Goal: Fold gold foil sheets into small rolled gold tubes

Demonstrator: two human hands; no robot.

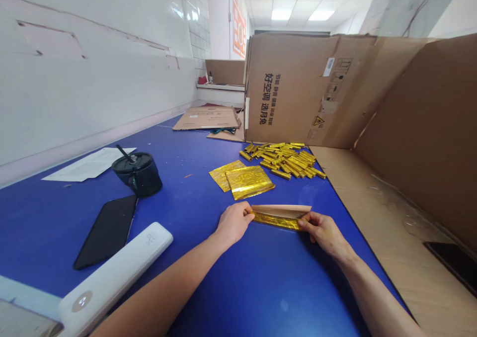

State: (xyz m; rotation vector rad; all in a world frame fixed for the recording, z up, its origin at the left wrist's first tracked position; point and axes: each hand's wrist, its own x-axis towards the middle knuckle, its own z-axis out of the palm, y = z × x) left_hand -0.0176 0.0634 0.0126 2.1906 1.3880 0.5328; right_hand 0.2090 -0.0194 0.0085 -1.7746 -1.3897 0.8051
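Packing workshop or small assembly room: a long blue worktop [179, 163] runs beside a white tiled wall [197, 24] under ceiling light panels [296, 15], with cut-open cardboard cartons [290, 88] standing and lying flat, and gold foil packets [283, 159] heaped in quantity.

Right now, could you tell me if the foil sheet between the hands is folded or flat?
Partly folded: the gold foil sheet shows a gold band under a tan flap.

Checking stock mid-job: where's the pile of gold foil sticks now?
In the head view, the pile of gold foil sticks lies on the blue table, ahead of the left hand and right hand, just right of the flat gold foil sheets.
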